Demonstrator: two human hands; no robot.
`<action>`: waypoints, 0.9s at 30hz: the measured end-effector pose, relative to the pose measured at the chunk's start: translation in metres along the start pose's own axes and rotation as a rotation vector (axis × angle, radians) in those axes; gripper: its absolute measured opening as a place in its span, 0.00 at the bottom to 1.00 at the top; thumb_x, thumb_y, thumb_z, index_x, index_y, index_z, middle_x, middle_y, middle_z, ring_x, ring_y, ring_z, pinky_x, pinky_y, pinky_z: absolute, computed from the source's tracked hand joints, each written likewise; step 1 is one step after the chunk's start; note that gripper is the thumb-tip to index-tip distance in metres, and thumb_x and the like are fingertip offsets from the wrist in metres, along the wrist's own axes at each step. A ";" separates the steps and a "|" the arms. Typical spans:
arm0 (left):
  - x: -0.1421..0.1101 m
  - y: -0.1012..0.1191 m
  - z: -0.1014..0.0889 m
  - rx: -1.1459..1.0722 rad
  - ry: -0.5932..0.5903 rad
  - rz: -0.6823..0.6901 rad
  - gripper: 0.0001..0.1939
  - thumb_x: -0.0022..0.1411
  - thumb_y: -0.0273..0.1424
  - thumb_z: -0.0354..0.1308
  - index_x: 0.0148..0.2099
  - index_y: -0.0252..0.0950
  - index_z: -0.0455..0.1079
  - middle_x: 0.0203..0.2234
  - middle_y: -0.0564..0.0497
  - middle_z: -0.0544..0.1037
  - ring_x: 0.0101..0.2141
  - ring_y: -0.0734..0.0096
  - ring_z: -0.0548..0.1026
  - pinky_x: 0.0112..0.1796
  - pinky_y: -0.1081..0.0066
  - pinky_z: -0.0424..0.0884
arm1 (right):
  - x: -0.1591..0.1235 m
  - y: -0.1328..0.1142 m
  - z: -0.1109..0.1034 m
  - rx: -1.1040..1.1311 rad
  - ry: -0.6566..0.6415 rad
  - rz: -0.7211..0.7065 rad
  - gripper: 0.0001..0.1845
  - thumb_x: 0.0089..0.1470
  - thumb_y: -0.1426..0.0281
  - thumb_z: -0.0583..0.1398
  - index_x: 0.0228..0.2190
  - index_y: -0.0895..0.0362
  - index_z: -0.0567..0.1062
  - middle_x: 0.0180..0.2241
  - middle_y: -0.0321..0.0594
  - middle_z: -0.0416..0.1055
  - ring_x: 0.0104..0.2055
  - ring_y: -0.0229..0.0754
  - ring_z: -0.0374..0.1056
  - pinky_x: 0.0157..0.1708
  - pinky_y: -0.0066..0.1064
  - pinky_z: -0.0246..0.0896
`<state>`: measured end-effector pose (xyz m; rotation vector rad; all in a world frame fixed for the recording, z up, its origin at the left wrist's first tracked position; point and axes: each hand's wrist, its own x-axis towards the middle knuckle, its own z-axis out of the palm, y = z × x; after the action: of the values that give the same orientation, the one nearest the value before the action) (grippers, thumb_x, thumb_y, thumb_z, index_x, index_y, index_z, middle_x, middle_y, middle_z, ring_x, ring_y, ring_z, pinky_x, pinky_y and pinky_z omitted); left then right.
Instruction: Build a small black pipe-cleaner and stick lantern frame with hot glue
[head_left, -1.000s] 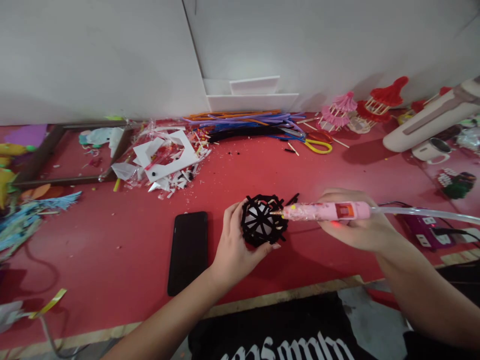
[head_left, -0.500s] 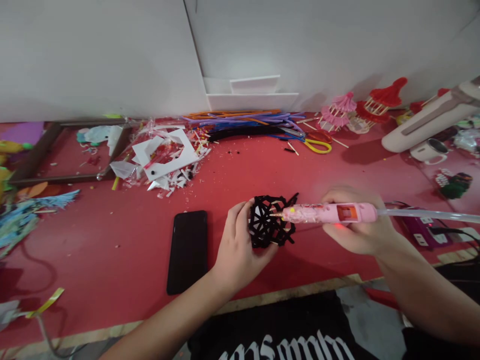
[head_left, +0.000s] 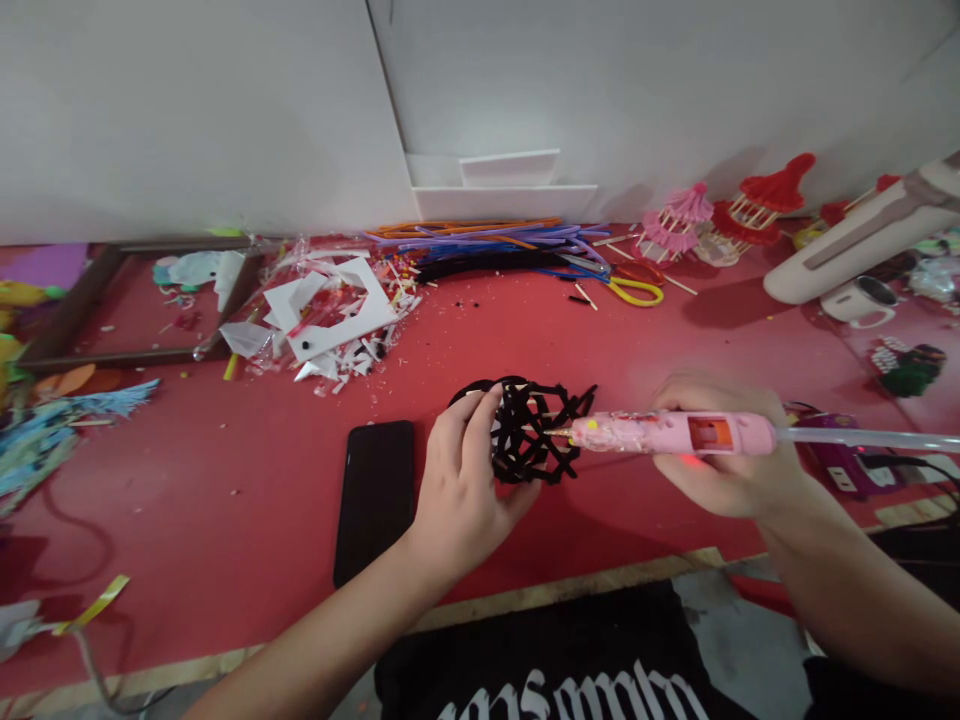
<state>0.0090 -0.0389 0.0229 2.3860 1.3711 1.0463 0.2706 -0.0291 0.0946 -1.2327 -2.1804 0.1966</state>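
Observation:
My left hand (head_left: pixel 465 475) is closed around the near and left sides of a black lattice piece (head_left: pixel 536 430), which looks built from fuzzy black strips over pale sticks. In my right hand (head_left: pixel 731 450) is a pink hot glue gun (head_left: pixel 667 432), lying level with its nozzle pointing left. The nozzle tip is at the lattice's right part; whether it touches cannot be told. A clear glue stick (head_left: pixel 862 437) runs out of the gun's back end to the right. Beside my left wrist lies a black phone (head_left: pixel 375 500).
Pipe cleaners (head_left: pixel 495 240) and yellow-handled scissors (head_left: pixel 634 291) lie along the back. White scraps (head_left: pixel 330 310) and a brown frame (head_left: pixel 67 350) are at the left. Pink and red roofed models (head_left: pixel 772 200), a tilted pale cylinder (head_left: pixel 847 240), a mug (head_left: pixel 861 302) and a purple power strip (head_left: pixel 840 465) stand right.
My left hand has turned and tilted the black lattice piece, and a curved black part now shows at its far left. My right hand and the glue gun have shifted slightly right.

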 end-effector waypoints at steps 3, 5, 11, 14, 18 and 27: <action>0.001 0.000 -0.002 0.016 0.009 0.019 0.45 0.56 0.31 0.66 0.70 0.29 0.50 0.56 0.30 0.65 0.56 0.41 0.69 0.54 0.45 0.73 | 0.001 -0.001 -0.001 0.007 0.012 -0.002 0.08 0.47 0.75 0.59 0.24 0.53 0.64 0.21 0.33 0.66 0.22 0.37 0.62 0.22 0.30 0.55; 0.002 -0.001 -0.002 0.029 0.018 0.034 0.45 0.55 0.31 0.67 0.70 0.28 0.50 0.56 0.30 0.65 0.56 0.40 0.69 0.53 0.44 0.73 | 0.001 -0.002 -0.001 0.017 0.026 0.001 0.08 0.47 0.74 0.59 0.24 0.53 0.64 0.21 0.33 0.66 0.23 0.37 0.62 0.22 0.30 0.55; 0.002 0.001 -0.001 0.014 0.010 0.018 0.47 0.55 0.32 0.68 0.71 0.33 0.48 0.56 0.33 0.66 0.56 0.42 0.69 0.54 0.46 0.73 | -0.001 -0.002 0.001 0.045 0.029 0.015 0.08 0.48 0.74 0.60 0.24 0.53 0.64 0.21 0.34 0.66 0.23 0.38 0.61 0.22 0.32 0.54; 0.001 0.002 0.000 -0.014 0.012 0.000 0.47 0.55 0.32 0.68 0.71 0.33 0.48 0.56 0.33 0.66 0.56 0.43 0.69 0.54 0.47 0.73 | -0.003 -0.002 0.001 0.036 0.031 0.007 0.09 0.47 0.75 0.60 0.24 0.53 0.63 0.21 0.33 0.64 0.23 0.38 0.60 0.22 0.31 0.53; 0.000 0.002 0.000 -0.028 0.016 -0.012 0.45 0.56 0.31 0.66 0.70 0.31 0.49 0.56 0.33 0.66 0.56 0.46 0.68 0.55 0.49 0.73 | -0.003 -0.002 0.000 0.032 0.029 0.010 0.10 0.48 0.75 0.60 0.24 0.52 0.63 0.21 0.33 0.63 0.23 0.38 0.59 0.22 0.32 0.52; 0.003 0.003 0.000 -0.068 0.024 -0.009 0.45 0.56 0.31 0.66 0.70 0.32 0.49 0.56 0.33 0.65 0.57 0.46 0.68 0.55 0.48 0.73 | -0.001 -0.003 -0.001 0.035 0.029 0.003 0.09 0.47 0.75 0.58 0.24 0.52 0.62 0.20 0.32 0.62 0.22 0.37 0.58 0.21 0.30 0.51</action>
<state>0.0116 -0.0384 0.0255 2.3242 1.3309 1.1047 0.2690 -0.0318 0.0958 -1.2118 -2.1417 0.2159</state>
